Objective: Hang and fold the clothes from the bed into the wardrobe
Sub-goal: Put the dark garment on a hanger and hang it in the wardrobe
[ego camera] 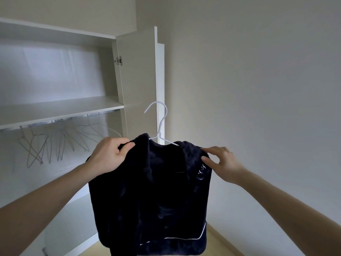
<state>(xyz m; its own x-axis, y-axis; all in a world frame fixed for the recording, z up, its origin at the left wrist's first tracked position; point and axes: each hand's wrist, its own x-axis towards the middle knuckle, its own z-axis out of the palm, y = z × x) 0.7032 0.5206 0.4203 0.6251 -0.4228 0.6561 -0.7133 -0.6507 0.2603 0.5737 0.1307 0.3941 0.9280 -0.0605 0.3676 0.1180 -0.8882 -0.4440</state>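
Dark navy fleece, a garment (153, 196) with thin white piping near its hem, hangs on a white wire hanger (160, 126) held up in front of the open wardrobe (60, 108). The left hand (110, 154) grips the garment's left shoulder, fingers and thumb curled round the fabric. The right hand (221, 163) rests on the right shoulder with fingers spread and nearly straight, thumb against the cloth. Behind the left hand, several bare wire hangers (55, 143) hang from a rail under a white shelf (60, 109). The wardrobe door (138, 80) stands open beside a plain wall (258, 89).
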